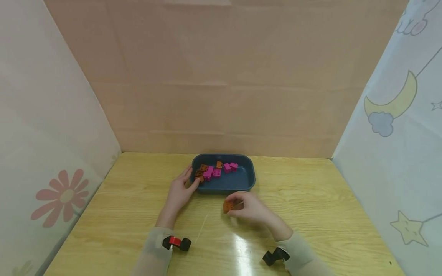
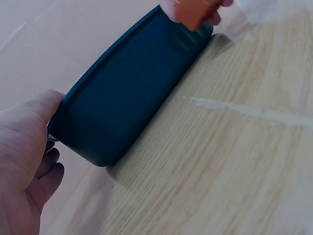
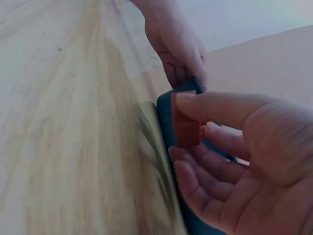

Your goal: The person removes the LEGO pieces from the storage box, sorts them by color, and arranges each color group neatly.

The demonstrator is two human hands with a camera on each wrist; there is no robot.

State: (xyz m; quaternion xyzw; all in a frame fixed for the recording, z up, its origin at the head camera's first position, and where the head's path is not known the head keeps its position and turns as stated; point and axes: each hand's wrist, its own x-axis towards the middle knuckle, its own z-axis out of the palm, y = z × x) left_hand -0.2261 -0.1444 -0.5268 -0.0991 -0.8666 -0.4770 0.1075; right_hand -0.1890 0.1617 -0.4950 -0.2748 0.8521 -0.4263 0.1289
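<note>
A dark blue tray [image 1: 241,184] stands near the back of the table with several pink bricks [image 1: 216,173] and orange bricks [image 1: 203,168] inside, mostly towards its left end. My left hand [image 1: 180,191] grips the tray's left end, thumb at the rim and the other fingers outside along the wall. In front of the tray, my right hand [image 1: 250,207] pinches an orange toy building brick [image 1: 228,207] between thumb and fingers. In the right wrist view the thumb lies across the orange brick [image 3: 187,128], with the tray behind it.
The wooden table [image 1: 138,199] reaches back to a tan paper wall [image 1: 221,96]. White printed sheets flank it, with a flower [image 1: 66,196] on the left and a moon [image 1: 397,97] on the right. Both wrists wear small black devices.
</note>
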